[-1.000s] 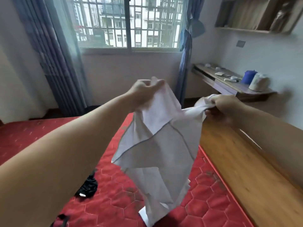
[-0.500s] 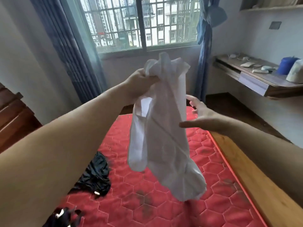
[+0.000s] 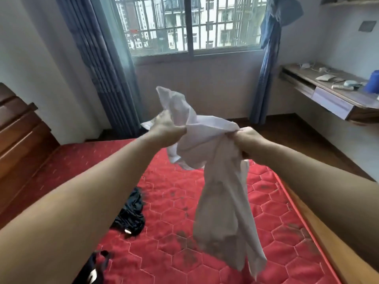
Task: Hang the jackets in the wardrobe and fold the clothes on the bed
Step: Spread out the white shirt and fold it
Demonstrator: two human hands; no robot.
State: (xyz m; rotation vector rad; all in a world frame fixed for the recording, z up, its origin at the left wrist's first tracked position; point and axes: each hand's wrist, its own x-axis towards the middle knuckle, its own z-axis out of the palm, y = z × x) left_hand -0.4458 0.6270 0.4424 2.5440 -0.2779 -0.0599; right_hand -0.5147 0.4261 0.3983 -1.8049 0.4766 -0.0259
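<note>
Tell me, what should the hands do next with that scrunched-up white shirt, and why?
Probably pull apart sideways to spread it out. The left hand and right hand both grip the white shirt close together, so it hangs bunched and twisted above the red mattress. It likely needs opening flat before it can be folded.

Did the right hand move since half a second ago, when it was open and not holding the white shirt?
Yes. The right hand went toward the left hand and now grips the crumpled white cloth shirt above the red quilted mattress.
</note>
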